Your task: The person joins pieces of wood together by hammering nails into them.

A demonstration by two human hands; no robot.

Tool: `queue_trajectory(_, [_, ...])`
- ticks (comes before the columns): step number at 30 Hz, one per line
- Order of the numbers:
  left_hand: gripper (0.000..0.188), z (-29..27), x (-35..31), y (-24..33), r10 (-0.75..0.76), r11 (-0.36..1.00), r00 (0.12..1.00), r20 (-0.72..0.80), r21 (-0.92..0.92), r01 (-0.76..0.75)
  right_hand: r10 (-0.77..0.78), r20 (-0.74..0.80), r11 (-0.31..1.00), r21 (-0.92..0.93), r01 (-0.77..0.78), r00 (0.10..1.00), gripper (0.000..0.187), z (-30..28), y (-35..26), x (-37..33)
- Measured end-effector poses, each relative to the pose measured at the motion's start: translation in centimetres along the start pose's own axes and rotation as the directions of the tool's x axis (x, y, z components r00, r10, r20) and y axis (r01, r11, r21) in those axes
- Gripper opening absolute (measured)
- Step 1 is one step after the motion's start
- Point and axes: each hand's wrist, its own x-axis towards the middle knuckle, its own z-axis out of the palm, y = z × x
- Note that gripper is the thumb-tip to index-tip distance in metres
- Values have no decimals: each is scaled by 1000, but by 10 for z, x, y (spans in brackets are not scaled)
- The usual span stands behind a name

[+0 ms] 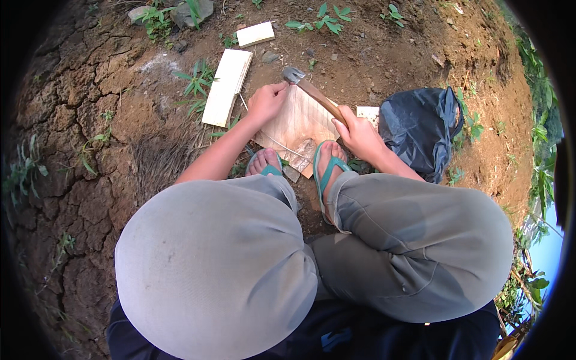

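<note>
My right hand [362, 133] is wrapped round the wooden handle of a hammer [318, 96]. Its metal head lies over the far corner of a flat wooden board [300, 123] on the ground. Beside that head, my left hand [267, 103] has thumb and forefinger closed in a pinch at the board's far left edge; what they hold, if anything, is too small to make out. A thin cord or stick [282, 146] crosses the board's near part. My feet in green flip-flops [327, 171] rest at its near edge, one either side.
Left of the board lies a long pale plank [228, 87], with a shorter pale block [255, 35] beyond it. A black plastic bag [420, 129] sits at the right, beside a small pale wood piece [368, 114]. Cracked soil [78, 132], small plants and stones [192, 13] surround these.
</note>
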Motion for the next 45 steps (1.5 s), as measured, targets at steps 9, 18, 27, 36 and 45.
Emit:
queue_trajectory(9, [39,3,2,-5,29,998,998,58,-49,-26,99,71,995,-41,-96,993,32,1,2,-1])
queue_trajectory(18, [40,9,4,-15,58,997,998,-1,-46,-58,38,61,996,-84,-32,997,32,8,5,1])
queue_trajectory(27, [40,10,4,-16,35,995,999,36,-95,-31,72,39,995,-69,-69,997,29,1,2,-2])
queue_trajectory(36, [38,14,10,-29,61,992,998,15,-111,-59,35,67,996,-90,-29,997,28,-2,-5,-1])
queue_trajectory(45, [40,15,2,-24,65,991,998,22,-118,-62,69,41,994,-84,-65,997,28,1,-9,-1])
